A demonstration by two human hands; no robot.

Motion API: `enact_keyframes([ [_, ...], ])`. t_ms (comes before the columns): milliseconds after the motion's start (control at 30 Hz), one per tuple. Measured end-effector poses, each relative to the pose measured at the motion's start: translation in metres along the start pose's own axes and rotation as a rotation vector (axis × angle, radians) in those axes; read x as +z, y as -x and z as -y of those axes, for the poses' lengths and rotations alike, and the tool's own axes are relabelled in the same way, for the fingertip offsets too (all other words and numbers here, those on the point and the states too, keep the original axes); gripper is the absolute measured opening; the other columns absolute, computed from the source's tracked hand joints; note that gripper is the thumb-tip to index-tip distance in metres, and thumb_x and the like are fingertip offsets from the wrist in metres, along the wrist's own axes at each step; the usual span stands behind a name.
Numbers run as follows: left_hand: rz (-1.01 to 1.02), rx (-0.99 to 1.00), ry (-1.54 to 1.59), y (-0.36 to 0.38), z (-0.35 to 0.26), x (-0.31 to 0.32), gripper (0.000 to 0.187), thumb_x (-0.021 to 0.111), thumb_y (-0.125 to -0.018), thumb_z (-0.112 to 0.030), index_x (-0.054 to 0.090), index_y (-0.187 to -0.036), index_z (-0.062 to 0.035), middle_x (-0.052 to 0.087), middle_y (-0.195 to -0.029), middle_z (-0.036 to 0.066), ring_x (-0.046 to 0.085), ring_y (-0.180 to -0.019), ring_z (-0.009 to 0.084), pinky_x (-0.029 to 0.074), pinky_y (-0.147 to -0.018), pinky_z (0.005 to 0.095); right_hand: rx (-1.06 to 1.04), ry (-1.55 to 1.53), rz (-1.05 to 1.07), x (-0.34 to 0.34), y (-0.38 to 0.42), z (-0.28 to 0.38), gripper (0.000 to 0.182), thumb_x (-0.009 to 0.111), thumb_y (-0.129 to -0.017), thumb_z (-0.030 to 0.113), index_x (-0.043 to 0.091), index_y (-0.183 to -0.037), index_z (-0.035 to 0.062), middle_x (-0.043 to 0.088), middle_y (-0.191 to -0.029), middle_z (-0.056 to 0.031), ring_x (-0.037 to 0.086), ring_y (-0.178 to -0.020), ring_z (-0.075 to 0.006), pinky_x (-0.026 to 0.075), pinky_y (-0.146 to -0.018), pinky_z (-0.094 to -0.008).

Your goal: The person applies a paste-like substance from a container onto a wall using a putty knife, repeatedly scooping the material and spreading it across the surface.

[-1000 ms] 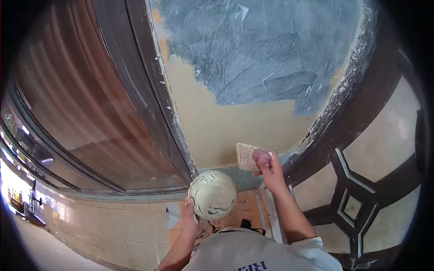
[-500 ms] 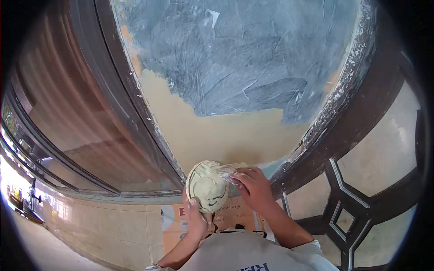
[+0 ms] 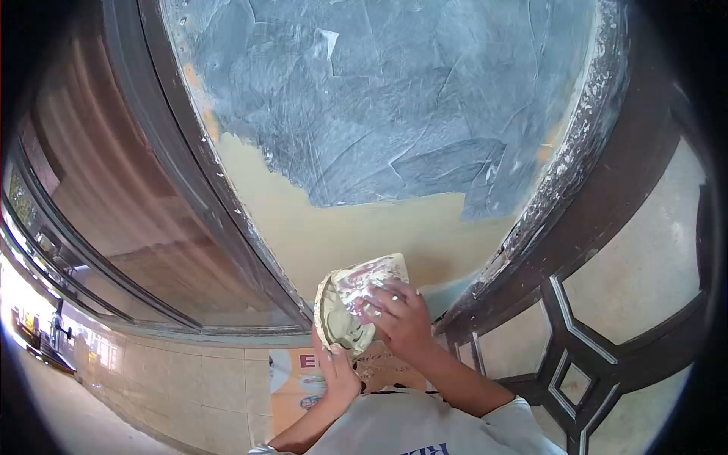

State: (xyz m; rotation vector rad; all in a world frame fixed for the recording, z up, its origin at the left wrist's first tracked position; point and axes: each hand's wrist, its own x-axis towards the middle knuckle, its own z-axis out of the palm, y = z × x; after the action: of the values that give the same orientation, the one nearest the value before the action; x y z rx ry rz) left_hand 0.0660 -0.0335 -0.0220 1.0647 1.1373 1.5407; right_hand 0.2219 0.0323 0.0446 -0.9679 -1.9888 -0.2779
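The head-worn camera looks steeply down the wall (image 3: 379, 227) at close range.

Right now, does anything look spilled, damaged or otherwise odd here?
The dark frame at right looks worn, heavily flecked with white along its inner edge. A small pale patch near the top of the blue-grey coating stands out, possibly peeling. Pale paste dots the right hand's fingers. I see no spill.

Bright left-edge glare, curved fisheye distortion
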Motion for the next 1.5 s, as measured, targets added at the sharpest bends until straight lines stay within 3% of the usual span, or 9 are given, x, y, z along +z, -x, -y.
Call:
enact_keyframes([
  [100,-0.004,-0.087,0.015,-0.001,0.002,0.004,0.067,0.038,-0.104,-0.042,0.014,-0.154,-0.0038,0.037,-0.144,0.016,0.045,-0.128,0.0234,0.043,-0.101,0.0338,-0.133,-0.004,-0.08,-0.001,-0.001,-0.01,0.03,0.074,-0.078,0.022,0.07,-0.108,0.0182,0.065,-0.116,0.0012,0.058,-0.11,-0.0245,0.051,-0.088,-0.0387],
  [167,-0.024,0.111,0.073,-0.009,0.003,0.011,0.067,0.04,-0.103,-0.04,0.015,-0.154,-0.0058,0.041,-0.142,0.015,0.048,-0.125,0.0214,0.047,-0.097,0.0327,-0.211,-0.046,-0.057,-0.002,0.001,-0.02,0.031,0.072,-0.078,0.019,0.069,-0.109,0.0181,0.065,-0.117,0.0015,0.057,-0.111,-0.0239,0.051,-0.089,-0.0391],
  [300,-0.023,-0.09,0.328,-0.012,0.008,0.013,0.058,0.04,-0.104,-0.032,0.022,-0.152,-0.0053,0.042,-0.145,0.013,0.047,-0.13,0.0218,0.044,-0.104,0.0357,-0.265,-0.089,-0.059,-0.006,0.005,-0.034,0.033,0.072,-0.076,0.017,0.07,-0.11,0.0179,0.065,-0.114,0.0012,0.058,-0.112,-0.0241,0.052,-0.088,-0.0393],
  [467,0.081,-0.26,0.309,-0.016,0.049,-0.002,0.051,0.04,-0.104,-0.028,0.03,-0.149,-0.0057,0.042,-0.147,0.014,0.045,-0.135,0.0257,0.039,-0.112,0.0406,0.174,-0.215,0.165,-0.037,0.006,-0.055,0.027,0.071,-0.078,0.016,0.07,-0.105,0.0121,0.066,-0.101,-0.0054,0.062,-0.097,-0.0287,0.052,-0.08,-0.0388],
  [700,0.034,-0.398,0.369,-0.011,0.044,0.004,0.05,0.043,-0.103,-0.032,0.034,-0.147,-0.0108,0.046,-0.143,0.01,0.05,-0.131,0.0249,0.049,-0.104,0.0401,0.336,-0.09,0.177,-0.061,0.058,-0.135,0.015,0.07,-0.087,0.015,0.069,-0.095,0.0015,0.063,-0.078,-0.0117,0.061,-0.072,-0.0305,0.049,-0.066,-0.0402],
  [900,0.003,-0.429,0.317,-0.015,0.056,0.007,0.048,0.041,-0.103,-0.033,0.035,-0.146,-0.0114,0.047,-0.142,0.009,0.053,-0.128,0.024,0.052,-0.1,0.0399,0.883,-0.843,-0.076,-0.031,0.121,-0.173,0.016,0.066,-0.095,0.02,0.064,-0.099,0.0042,0.067,-0.082,-0.0032,0.064,-0.07,-0.0161,0.049,-0.06,-0.0273],
  [967,0.01,-0.43,0.382,-0.016,0.055,0.013,0.047,0.04,-0.105,-0.028,0.035,-0.146,-0.0058,0.047,-0.143,0.012,0.049,-0.13,0.0261,0.045,-0.107,0.0414,1.165,-1.061,-0.13,-0.021,0.13,-0.174,0.02,0.064,-0.097,0.016,0.058,-0.114,0.0081,0.07,-0.093,-0.0032,0.068,-0.077,-0.0146,0.052,-0.058,-0.0247],
  [1200,0.009,-0.434,0.344,-0.01,0.06,0.028,0.05,0.04,-0.104,-0.033,0.033,-0.148,-0.0103,0.046,-0.145,0.012,0.049,-0.132,0.0267,0.047,-0.105,0.0432,1.255,-1.291,-0.276,0.015,0.099,-0.16,0.025,0.058,-0.099,0.017,0.045,-0.119,0.009,0.061,-0.107,-0.0069,0.069,-0.086,-0.0192,0.059,-0.063,-0.0306],
  [1500,-0.061,-0.462,0.328,0.001,0.063,0.043,0.049,0.038,-0.104,-0.032,0.034,-0.147,-0.0087,0.044,-0.147,0.013,0.048,-0.133,0.0272,0.044,-0.108,0.0434,1.201,-1.329,-0.34,0.019,0.052,-0.165,0.017,0.054,-0.102,0.023,0.052,-0.111,0.0087,0.062,-0.099,-0.004,0.069,-0.081,-0.016,0.057,-0.06,-0.0272],
])
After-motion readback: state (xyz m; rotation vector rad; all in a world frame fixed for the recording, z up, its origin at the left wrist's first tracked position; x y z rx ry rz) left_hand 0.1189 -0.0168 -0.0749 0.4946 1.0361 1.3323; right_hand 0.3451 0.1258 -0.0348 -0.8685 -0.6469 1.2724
